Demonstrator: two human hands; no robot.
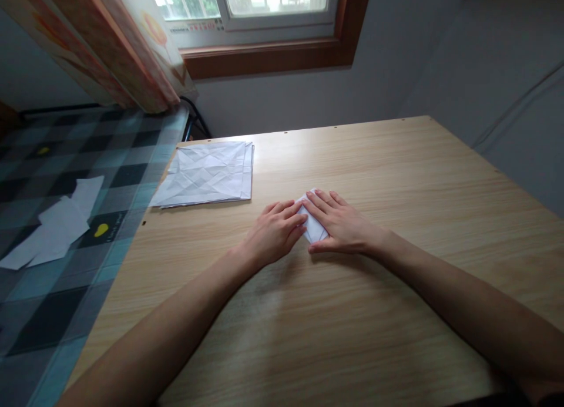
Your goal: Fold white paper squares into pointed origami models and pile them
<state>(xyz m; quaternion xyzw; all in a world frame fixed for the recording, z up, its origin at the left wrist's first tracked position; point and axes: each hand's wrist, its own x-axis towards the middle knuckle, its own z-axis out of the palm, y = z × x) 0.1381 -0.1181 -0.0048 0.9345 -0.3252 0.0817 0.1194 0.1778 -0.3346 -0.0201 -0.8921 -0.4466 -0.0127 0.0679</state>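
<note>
A small folded white paper [314, 226] lies on the wooden table under both my hands. My left hand [277, 228] is at its left edge, fingers bent close together, with thumb and forefinger at the paper's side. Flat over the right part of it rests my right hand [339, 222], its fingers stretched out and the thumb apart near the lower corner. The right palm and fingers cover part of the paper, so its full shape is hidden. Some fold lines show near its lower corner.
A stack of creased white paper sheets [211, 172] lies at the back left of the table [396, 178]. Left of the table, white paper pieces [61, 231] rest on a checked cloth [127, 175]. Behind are a window [273, 54], a curtain [132, 49] and a wall.
</note>
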